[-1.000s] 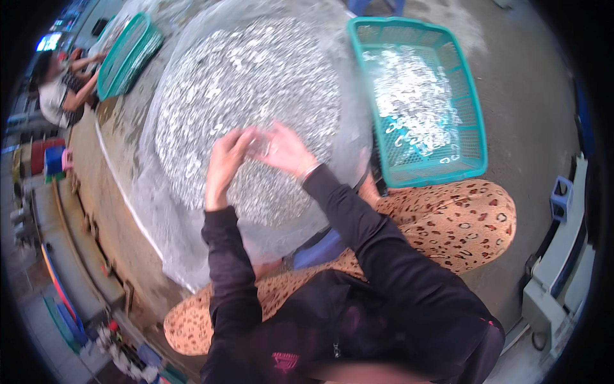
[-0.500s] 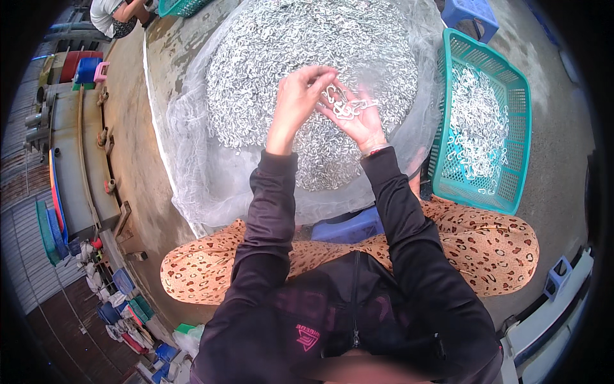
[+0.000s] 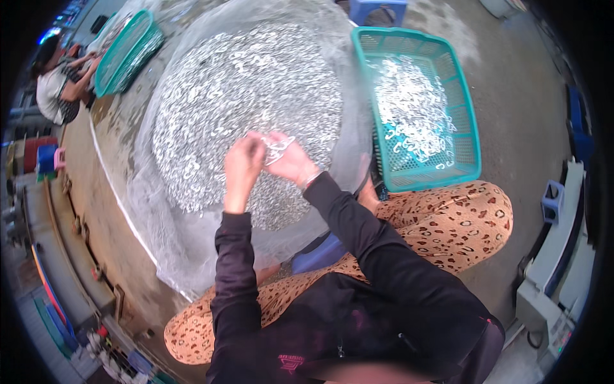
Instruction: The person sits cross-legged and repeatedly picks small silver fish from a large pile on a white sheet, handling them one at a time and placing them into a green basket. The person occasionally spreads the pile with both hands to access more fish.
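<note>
Several whitish S-shaped metal hooks (image 3: pixel 276 151) lie on the palm and fingers of my right hand (image 3: pixel 298 162), which is cupped around them over a large pile. Close beside it on the left, my left hand (image 3: pixel 242 169) has its fingers curled and pinched together at the edge of these hooks. What those fingers hold is blurred and hidden. Below both hands spreads the pile of small silvery hooks (image 3: pixel 211 109), heaped on a sheet of pale netting (image 3: pixel 153 211). More such hooks (image 3: pixel 412 105) fill part of a green plastic basket (image 3: pixel 472 137) to the right.
A blue plastic stool (image 3: pixel 320 253) stands between my legs, and another blue stool (image 3: pixel 378 10) is beyond the basket. At the far left, another person (image 3: pixel 61 86) crouches beside a green basket (image 3: pixel 125 54). My patterned trouser leg (image 3: pixel 448 224) is close to the near basket.
The view has swung to the right, so the pile and basket appear farther left. My hands have come closer together over the pile. More of the other person shows.
</note>
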The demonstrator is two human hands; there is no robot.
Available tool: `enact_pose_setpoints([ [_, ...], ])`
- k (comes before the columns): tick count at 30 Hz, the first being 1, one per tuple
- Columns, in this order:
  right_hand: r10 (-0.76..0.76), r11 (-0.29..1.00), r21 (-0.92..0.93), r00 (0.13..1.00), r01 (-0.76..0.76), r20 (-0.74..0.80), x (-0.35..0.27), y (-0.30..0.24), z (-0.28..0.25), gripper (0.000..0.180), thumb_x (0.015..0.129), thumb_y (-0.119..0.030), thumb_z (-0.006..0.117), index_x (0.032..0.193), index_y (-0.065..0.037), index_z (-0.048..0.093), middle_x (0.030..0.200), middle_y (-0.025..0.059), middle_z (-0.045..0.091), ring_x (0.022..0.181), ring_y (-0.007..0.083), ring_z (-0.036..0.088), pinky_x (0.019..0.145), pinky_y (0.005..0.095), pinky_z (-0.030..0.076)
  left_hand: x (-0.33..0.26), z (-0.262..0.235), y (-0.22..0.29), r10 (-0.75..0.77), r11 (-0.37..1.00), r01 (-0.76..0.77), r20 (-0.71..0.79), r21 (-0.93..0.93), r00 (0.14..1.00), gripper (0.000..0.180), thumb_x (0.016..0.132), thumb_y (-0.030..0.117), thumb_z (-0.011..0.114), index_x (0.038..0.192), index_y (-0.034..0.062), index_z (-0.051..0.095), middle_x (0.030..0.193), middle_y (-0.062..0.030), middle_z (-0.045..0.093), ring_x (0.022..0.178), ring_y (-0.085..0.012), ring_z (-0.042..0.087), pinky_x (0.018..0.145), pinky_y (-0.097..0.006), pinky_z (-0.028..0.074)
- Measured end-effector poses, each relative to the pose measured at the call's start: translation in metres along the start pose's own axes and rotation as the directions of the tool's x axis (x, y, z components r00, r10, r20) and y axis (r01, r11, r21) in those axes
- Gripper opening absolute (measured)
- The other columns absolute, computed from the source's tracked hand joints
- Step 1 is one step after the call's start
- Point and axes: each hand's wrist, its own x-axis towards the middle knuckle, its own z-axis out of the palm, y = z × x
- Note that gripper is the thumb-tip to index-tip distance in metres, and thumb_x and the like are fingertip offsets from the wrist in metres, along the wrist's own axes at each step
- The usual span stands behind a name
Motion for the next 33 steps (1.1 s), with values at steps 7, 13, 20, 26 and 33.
enact_pose_setpoints([
  [7,-0.120,0.993,-0.015,0.978,0.119,-0.172,-0.012,-0.018,0.017,0.035,0.093,-0.020,0.042,0.120,0.002,0.048,0.113,0.0201,0.055,0.106,0.0317,0.053,0.092,0.0462,0.044,0.002,-0.025,0.021,-0.324,0.540,0.107,-0.088,-0.835,0.942,0.010,0.091,0.011,0.053,0.095,0.0024,0.056,0.086,-0.0081,0.062,0.067,-0.0103,0.059,0.047,-0.020,0.045],
  [13,-0.513,0.778,-0.456,0.856,0.431,-0.066,-0.074,-0.109,0.098,0.028,0.089,-0.022,0.053,0.103,0.000,0.058,0.082,0.0095,0.062,0.066,0.0164,0.057,0.054,0.0247,0.047,0.006,-0.024,-0.016,-0.387,0.586,0.148,-0.116,-0.796,0.915,0.014,0.089,0.011,0.058,0.098,0.0011,0.055,0.082,-0.0062,0.060,0.062,-0.0087,0.055,0.048,-0.021,0.045],
  [20,-0.899,-0.134,-0.735,-0.230,-0.665,0.372,-0.166,-0.194,0.091,0.034,0.079,-0.029,0.065,0.109,-0.013,0.064,0.103,0.0113,0.061,0.098,0.0203,0.054,0.080,0.0419,0.042,-0.024,-0.020,-0.077,-0.266,0.913,0.247,0.017,0.325,0.964,0.042,0.076,0.016,0.069,0.115,0.0052,0.057,0.102,-0.0157,0.056,0.095,-0.0250,0.055,0.089,-0.038,0.042],
  [26,-0.845,-0.477,-0.532,0.199,-0.700,0.496,-0.141,-0.272,-0.003,0.020,0.073,-0.015,0.065,0.093,-0.014,0.071,0.096,0.0116,0.064,0.095,0.0325,0.054,0.090,0.0477,0.038,-0.021,-0.017,-0.078,-0.382,0.923,0.376,0.098,0.079,0.919,0.039,0.078,0.017,0.066,0.115,0.0074,0.058,0.112,-0.0164,0.054,0.106,-0.0303,0.051,0.092,-0.039,0.041],
  [33,-0.804,-0.552,-0.305,0.398,-0.776,0.441,-0.134,-0.307,-0.048,0.019,0.074,-0.017,0.062,0.084,-0.004,0.071,0.086,0.0204,0.064,0.081,0.0356,0.060,0.075,0.0423,0.048,-0.043,-0.018,-0.119,-0.367,0.930,0.365,0.031,0.046,0.930,0.035,0.079,0.015,0.065,0.112,0.0045,0.061,0.108,-0.0137,0.062,0.092,-0.0237,0.063,0.080,-0.034,0.049],
])
